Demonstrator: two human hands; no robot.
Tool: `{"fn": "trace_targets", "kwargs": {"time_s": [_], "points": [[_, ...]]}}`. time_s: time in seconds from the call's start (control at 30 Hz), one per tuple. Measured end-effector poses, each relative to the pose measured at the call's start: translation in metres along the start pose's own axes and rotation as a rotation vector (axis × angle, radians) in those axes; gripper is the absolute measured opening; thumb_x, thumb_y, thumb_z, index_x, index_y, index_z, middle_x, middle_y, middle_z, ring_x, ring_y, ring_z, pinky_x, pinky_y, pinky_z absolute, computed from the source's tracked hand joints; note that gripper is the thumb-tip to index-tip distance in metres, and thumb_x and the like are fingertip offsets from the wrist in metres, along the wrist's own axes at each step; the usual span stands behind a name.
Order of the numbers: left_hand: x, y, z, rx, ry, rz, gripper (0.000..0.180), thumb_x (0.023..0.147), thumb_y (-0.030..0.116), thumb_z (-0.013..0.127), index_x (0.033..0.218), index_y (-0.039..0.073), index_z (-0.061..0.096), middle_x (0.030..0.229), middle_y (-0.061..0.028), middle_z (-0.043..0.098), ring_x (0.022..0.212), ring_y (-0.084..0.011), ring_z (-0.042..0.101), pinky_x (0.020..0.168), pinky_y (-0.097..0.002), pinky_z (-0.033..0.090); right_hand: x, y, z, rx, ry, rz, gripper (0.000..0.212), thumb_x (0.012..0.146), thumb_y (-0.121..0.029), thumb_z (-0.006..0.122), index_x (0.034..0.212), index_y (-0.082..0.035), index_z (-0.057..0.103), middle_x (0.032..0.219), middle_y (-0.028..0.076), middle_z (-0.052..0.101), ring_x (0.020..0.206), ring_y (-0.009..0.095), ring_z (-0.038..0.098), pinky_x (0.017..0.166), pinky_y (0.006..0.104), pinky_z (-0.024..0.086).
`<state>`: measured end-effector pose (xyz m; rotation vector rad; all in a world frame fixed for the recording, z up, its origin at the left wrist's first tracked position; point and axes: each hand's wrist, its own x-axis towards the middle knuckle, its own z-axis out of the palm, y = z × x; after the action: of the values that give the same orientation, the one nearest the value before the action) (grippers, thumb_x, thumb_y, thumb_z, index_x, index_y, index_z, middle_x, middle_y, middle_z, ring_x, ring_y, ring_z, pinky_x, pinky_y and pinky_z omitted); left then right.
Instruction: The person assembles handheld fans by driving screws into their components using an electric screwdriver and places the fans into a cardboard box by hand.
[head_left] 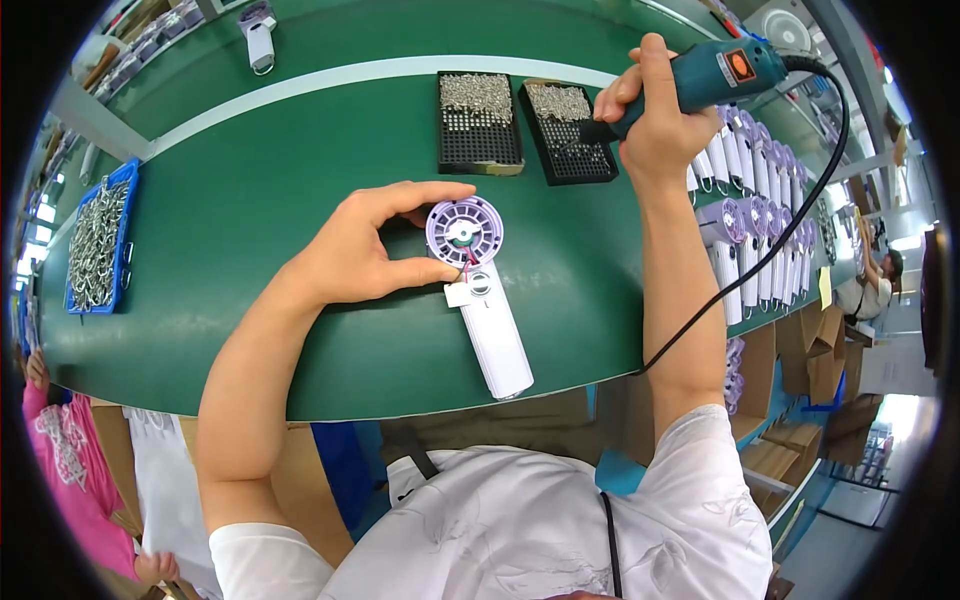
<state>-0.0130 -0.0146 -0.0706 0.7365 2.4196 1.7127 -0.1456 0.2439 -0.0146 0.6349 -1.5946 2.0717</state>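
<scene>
Left hand (365,250) pinching fan head (464,231), right hand (650,115) gripping electric screwdriver (700,80) over screw tray (568,135); fan unscrewed yet.

The right hand (655,120) wraps the teal electric screwdriver (715,75), so the middle of its body is covered, and its tip is lost against the black screw tray (570,135) behind it, with the bit too dark to pick out. Under the left hand (365,250), the thumb and forefinger cover the near rim of the purple fan head (464,230). Out left, the blue bin (100,245) holds metal parts too small to tell apart.
</scene>
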Motion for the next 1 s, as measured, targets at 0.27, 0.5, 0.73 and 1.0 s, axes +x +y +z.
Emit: {"fn": "trace_targets", "kwargs": {"time_s": [0.27,0.5,0.73,1.0], "points": [[0.000,-0.002,-0.001,-0.005,-0.015,-0.004,0.073,0.074,0.010,0.091,0.139,0.000,0.060,0.133,-0.0119,0.066,0.116,-0.0185,0.064,0.104,-0.0337,0.049,-0.001,0.008,-0.001,0.016,-0.025,0.005,0.024,0.099,-0.016,0.069,0.092,0.006,0.062,0.060,0.007,0.057,0.044,0.017,0.053,0.045,0.0357,0.048],[-0.001,-0.002,0.000,-0.012,-0.015,-0.001,0.073,0.074,0.009,0.090,0.140,0.001,0.060,0.133,-0.0118,0.066,0.116,-0.0185,0.064,0.104,-0.0341,0.049,-0.003,0.010,0.001,0.003,-0.037,-0.001,0.023,0.098,-0.015,0.069,0.092,0.006,0.062,0.060,0.008,0.057,0.044,0.017,0.054,0.044,0.0351,0.049],[0.001,0.000,0.000,-0.019,-0.020,-0.019,0.073,0.074,0.010,0.090,0.139,0.001,0.060,0.132,-0.0115,0.067,0.116,-0.0186,0.064,0.104,-0.0341,0.049,0.000,0.013,0.001,-0.090,-0.102,-0.007,0.026,0.098,-0.014,0.070,0.079,0.002,0.061,0.060,0.007,0.058,0.045,0.017,0.057,0.046,0.0329,0.050],[0.002,0.005,0.000,0.009,-0.017,-0.020,0.072,0.074,0.012,0.090,0.139,0.001,0.060,0.132,-0.0111,0.067,0.114,-0.0184,0.065,0.103,-0.0341,0.050,-0.004,0.004,0.009,-0.101,-0.031,0.024,0.020,0.097,-0.013,0.071,0.090,0.004,0.063,0.060,0.007,0.058,0.045,0.017,0.056,0.046,0.0329,0.049]]}}
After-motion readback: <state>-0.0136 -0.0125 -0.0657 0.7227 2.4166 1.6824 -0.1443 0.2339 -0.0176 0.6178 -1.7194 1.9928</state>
